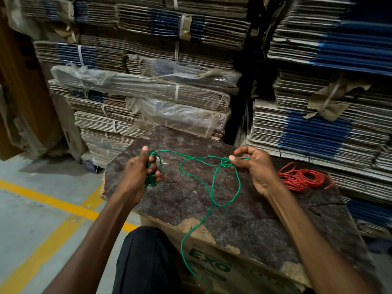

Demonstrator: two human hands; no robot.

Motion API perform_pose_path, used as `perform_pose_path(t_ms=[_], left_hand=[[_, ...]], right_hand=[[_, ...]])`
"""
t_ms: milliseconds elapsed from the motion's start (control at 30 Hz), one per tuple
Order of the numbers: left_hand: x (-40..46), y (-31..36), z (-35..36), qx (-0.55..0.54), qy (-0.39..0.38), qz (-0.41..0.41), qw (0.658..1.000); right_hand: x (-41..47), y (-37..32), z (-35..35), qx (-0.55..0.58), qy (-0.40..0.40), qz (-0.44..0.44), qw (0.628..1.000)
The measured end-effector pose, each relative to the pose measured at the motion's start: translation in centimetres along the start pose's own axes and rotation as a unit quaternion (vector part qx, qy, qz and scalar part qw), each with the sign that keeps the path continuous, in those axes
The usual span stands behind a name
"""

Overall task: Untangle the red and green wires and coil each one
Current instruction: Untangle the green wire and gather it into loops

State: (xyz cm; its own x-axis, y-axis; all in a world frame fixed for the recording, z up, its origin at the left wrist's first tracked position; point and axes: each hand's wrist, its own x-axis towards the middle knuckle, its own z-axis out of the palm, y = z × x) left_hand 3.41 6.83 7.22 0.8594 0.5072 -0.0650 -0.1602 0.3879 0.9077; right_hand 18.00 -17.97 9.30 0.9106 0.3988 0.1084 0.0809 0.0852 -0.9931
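The green wire (213,188) stretches between both hands above a dark worn board (244,213). My left hand (140,170) grips a bundle of green loops, thumb up. My right hand (252,164) pinches the green wire beside a small knot (226,161). From the knot, slack loops hang down and one strand trails over the board's front edge. The red wire (302,177) lies apart in a loose coil on the board's right side, untouched by either hand.
The board rests on a cardboard box (210,266) with green lettering. Stacks of flattened cartons (148,81) rise behind and to the right. A thin black cord (318,205) lies on the board. Grey floor with yellow lines (48,200) lies left. My knee (146,257) is below.
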Motion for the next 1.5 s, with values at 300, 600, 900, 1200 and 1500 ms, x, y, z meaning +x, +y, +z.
perform_pose_path(t_ms=[300, 600, 900, 1200, 1500], left_hand=[[-0.1, -0.2, 0.4, 0.014, 0.014, 0.001, 1.000], [1.3, -0.1, -1.7, -0.028, 0.060, -0.012, 0.998], [2.0, 0.0, -4.9, -0.053, 0.111, -0.030, 0.992], [1.6, 0.0, -5.4, 0.029, 0.099, 0.000, 0.995], [1.1, -0.3, -4.4, 0.055, 0.086, 0.008, 0.995]], right_hand=[[0.6, 2.3, -1.3, -0.182, 0.044, 0.008, 0.982], [2.1, 3.5, -4.9, 0.213, 0.215, 0.121, 0.945], [3.0, 4.4, -7.2, 0.202, 0.232, 0.108, 0.945], [3.5, 4.4, -6.3, -0.332, 0.214, 0.018, 0.918], [3.3, 2.1, 2.2, -0.492, 0.079, -0.267, 0.825]])
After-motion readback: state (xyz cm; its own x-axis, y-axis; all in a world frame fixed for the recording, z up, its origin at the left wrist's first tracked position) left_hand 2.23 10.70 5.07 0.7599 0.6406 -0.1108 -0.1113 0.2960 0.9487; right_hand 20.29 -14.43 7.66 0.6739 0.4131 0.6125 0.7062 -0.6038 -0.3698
